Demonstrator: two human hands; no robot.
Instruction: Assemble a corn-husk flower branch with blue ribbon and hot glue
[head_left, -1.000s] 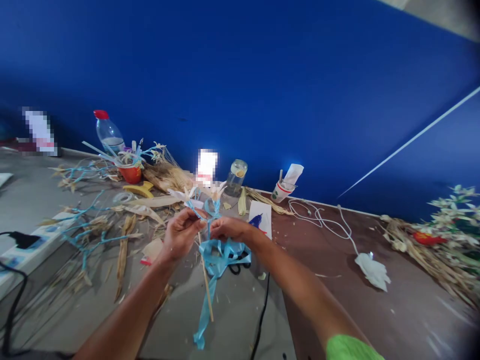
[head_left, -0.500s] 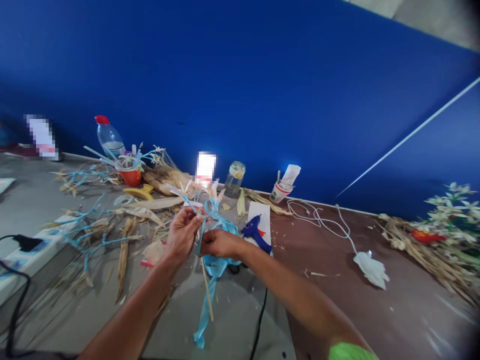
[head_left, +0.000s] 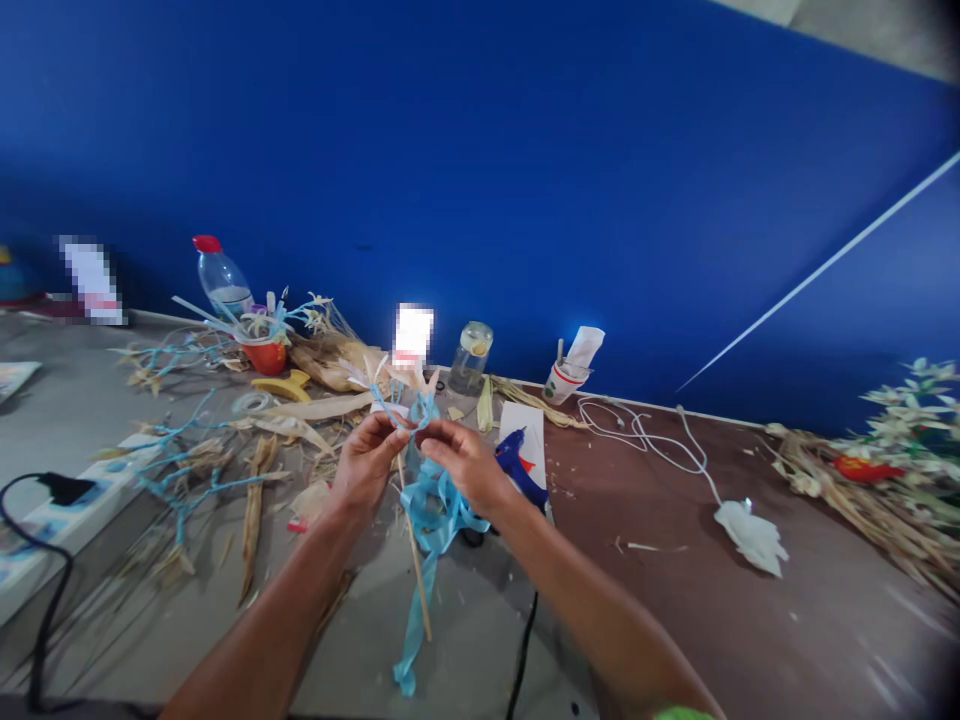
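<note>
Blue wall (head_left: 480,150) behind littered grey tabletop (head_left: 487,640)

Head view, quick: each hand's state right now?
Left hand: closed, pinching a blue-wrapped stem.
Right hand: fingertips at the blue ribbon; grip cannot be told.

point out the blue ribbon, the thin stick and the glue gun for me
Blue ribbon (head_left: 436,540): head view, on its bunched loops.
Thin stick (head_left: 415,552): head view, middle of its shaft.
Glue gun (head_left: 513,460): head view, on its blue body.
</note>
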